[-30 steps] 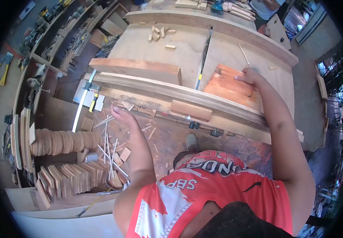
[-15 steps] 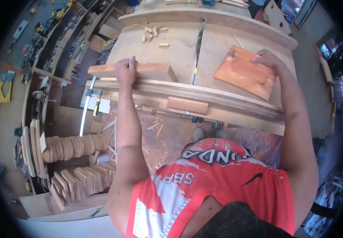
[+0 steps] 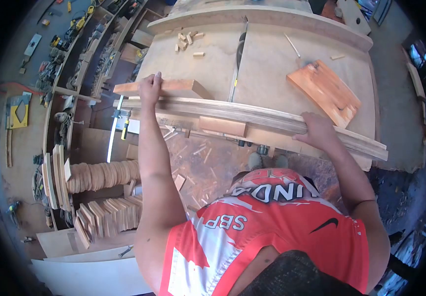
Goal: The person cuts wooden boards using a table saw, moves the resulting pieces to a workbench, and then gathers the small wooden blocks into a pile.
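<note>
My left hand point(image 3: 150, 89) is closed over the left part of a thick wooden board point(image 3: 179, 88) that stands on edge near the front of the table. Along the front edge runs a layered plywood strip point(image 3: 252, 114), and my right hand point(image 3: 317, 129) grips its right part, fingers on top and thumb at the near side. A flat reddish board point(image 3: 325, 92) lies by itself on the right half of the table, beyond my right hand. Below the strip, a short wood block point(image 3: 222, 126) is fixed at the front.
A raised wooden fence point(image 3: 272, 17) crosses the table's far side. Small wood offcuts point(image 3: 188, 40) and a thin stick point(image 3: 292, 45) lie on the tabletop point(image 3: 213, 64). A clamp point(image 3: 115, 123) hangs at the left front. Stacked wood pieces point(image 3: 107, 217) stand lower left.
My right hand has let go of the reddish board and moved toward me onto the plywood strip. The reddish board now lies turned on the table. My left hand stays on its board.
</note>
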Tool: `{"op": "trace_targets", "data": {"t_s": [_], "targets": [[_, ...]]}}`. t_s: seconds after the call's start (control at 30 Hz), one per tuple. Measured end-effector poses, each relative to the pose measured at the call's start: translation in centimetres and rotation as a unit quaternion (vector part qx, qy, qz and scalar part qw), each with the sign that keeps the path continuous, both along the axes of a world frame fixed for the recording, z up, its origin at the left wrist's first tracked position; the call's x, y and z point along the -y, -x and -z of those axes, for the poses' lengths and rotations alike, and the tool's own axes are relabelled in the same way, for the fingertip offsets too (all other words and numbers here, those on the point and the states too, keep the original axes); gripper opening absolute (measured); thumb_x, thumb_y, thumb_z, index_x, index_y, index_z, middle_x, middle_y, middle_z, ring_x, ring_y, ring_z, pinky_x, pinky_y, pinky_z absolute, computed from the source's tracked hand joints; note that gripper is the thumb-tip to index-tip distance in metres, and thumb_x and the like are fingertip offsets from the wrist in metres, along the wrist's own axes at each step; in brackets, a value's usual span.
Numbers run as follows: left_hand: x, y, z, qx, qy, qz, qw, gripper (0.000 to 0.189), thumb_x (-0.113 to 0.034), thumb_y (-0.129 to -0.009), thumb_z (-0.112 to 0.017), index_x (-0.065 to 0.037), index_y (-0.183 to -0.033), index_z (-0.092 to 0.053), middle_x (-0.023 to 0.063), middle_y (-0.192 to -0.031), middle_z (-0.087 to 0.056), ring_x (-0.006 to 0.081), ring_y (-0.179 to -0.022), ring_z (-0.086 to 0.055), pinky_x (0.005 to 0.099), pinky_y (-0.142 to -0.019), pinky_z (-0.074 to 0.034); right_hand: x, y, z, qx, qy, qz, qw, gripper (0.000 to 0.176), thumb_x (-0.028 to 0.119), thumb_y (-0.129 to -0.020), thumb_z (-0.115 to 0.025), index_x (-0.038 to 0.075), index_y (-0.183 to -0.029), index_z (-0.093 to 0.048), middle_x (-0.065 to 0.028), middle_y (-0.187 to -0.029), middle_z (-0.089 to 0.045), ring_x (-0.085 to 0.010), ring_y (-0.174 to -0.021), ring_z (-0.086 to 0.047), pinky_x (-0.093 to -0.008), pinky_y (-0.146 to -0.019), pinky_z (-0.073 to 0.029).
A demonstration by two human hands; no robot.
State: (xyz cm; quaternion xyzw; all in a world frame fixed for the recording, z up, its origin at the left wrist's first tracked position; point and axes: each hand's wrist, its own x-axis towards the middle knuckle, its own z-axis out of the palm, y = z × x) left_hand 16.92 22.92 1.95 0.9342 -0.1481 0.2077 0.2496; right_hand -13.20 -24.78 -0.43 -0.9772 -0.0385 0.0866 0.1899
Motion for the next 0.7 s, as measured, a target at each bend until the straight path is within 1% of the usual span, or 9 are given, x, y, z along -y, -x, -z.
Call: {"op": "trace_targets", "data": {"t_s": [0.03,0.17,0.23,0.37,0.47,0.53,0.63,0.67,0.7], "targets": [[0.0,-0.1,0.1,-0.006,-0.002,-0.003,1.000,0.047,-0.040,-0.096,-0.055,-0.002,-0.074,-0.070,0.0173,-0.064,-0.063,0.0334,-0.064,-0.062,0.0439,-0.065,-0.046,-0.4,0.4,0.2,0.028,0.038,0.035,0.998,0.063,0.049,-0.073,-0.079,0.003,-0.111,-0.059,-0.0188,-0.104,-0.066,-0.0372,-0.099,-0.064,-0.0464,-0.084,-0.051],[-0.7,0.2,0.2,-0.043,0.009,-0.018,0.999,0.049,-0.039,-0.097,-0.053,0.001,-0.074,-0.067,0.0175,-0.062,-0.061,0.0298,-0.061,-0.062,0.0425,-0.063,-0.045,-0.3,0.4,0.5,0.039,0.038,0.009,0.998,0.064,0.050,-0.071,-0.079,0.003,-0.109,-0.059,-0.0187,-0.099,-0.066,-0.0369,-0.097,-0.064,-0.0474,-0.083,-0.051],[-1.2,1.2,0.0,-0.016,0.018,-0.017,1.000,0.049,-0.038,-0.098,-0.053,0.002,-0.072,-0.065,0.0158,-0.060,-0.059,0.0293,-0.059,-0.059,0.0427,-0.060,-0.043,-0.3,0.9,-0.2,0.022,0.024,-0.018,0.999,0.064,0.050,-0.072,-0.078,0.001,-0.110,-0.059,-0.0178,-0.097,-0.065,-0.0370,-0.095,-0.064,-0.0481,-0.083,-0.050],[-1.4,3.5,-0.6,0.038,0.011,-0.010,0.999,0.047,-0.032,-0.099,-0.049,0.000,-0.069,-0.064,0.0139,-0.059,-0.057,0.0298,-0.060,-0.056,0.0429,-0.066,-0.042,0.1,0.2,-2.6,-0.056,0.029,-0.084,0.994,0.064,0.049,-0.075,-0.076,0.000,-0.111,-0.058,-0.0188,-0.100,-0.065,-0.0358,-0.099,-0.063,-0.0472,-0.086,-0.049],[-1.5,4.2,-0.6,0.046,0.018,-0.015,0.999,0.046,-0.030,-0.100,-0.048,-0.002,-0.069,-0.066,0.0140,-0.064,-0.060,0.0315,-0.067,-0.057,0.0428,-0.070,-0.042,-1.2,-0.4,-3.5,-0.050,-0.024,-0.092,0.994,0.058,0.046,-0.078,-0.075,0.000,-0.110,-0.060,-0.0183,-0.104,-0.064,-0.0341,-0.105,-0.061,-0.0456,-0.090,-0.047],[-1.9,3.9,-0.1,0.061,0.016,-0.031,0.998,0.044,-0.029,-0.100,-0.048,-0.004,-0.070,-0.068,0.0136,-0.072,-0.064,0.0322,-0.076,-0.059,0.0441,-0.073,-0.042,-3.3,-3.1,-4.8,-0.038,-0.200,-0.116,0.972,0.047,0.039,-0.084,-0.071,0.000,-0.109,-0.061,-0.0167,-0.109,-0.063,-0.0341,-0.109,-0.059,-0.0454,-0.093,-0.046],[-1.8,4.0,0.1,0.087,0.037,-0.006,0.995,0.043,-0.029,-0.100,-0.048,-0.004,-0.071,-0.069,0.0129,-0.074,-0.065,0.0322,-0.080,-0.060,0.0453,-0.076,-0.043,-9.8,-7.7,-5.0,-0.003,-0.275,-0.180,0.944,0.033,0.029,-0.089,-0.065,0.000,-0.105,-0.064,-0.0147,-0.109,-0.064,-0.0349,-0.112,-0.057,-0.0451,-0.095,-0.046],[-2.2,4.1,0.3,0.078,0.025,-0.004,0.997,0.041,-0.028,-0.099,-0.048,-0.005,-0.072,-0.069,0.0128,-0.075,-0.066,0.0322,-0.081,-0.060,0.0464,-0.085,-0.043,-12.1,-9.4,-4.2,0.002,-0.269,-0.179,0.946,0.033,0.029,-0.089,-0.065,0.000,-0.105,-0.064,-0.0147,-0.109,-0.064,-0.0349,-0.112,-0.057,-0.0451,-0.095,-0.046],[-2.4,4.2,0.5,0.084,0.029,0.000,0.996,0.041,-0.028,-0.099,-0.048,-0.005,-0.072,-0.069,0.0128,-0.075,-0.066,0.0322,-0.081,-0.060,0.0464,-0.085,-0.043,-14.5,-11.5,-2.7,-0.007,-0.220,-0.165,0.961,0.029,0.025,-0.090,-0.063,0.000,-0.104,-0.064,-0.0159,-0.106,-0.065,-0.0356,-0.108,-0.059,-0.0458,-0.093,-0.047]]}}
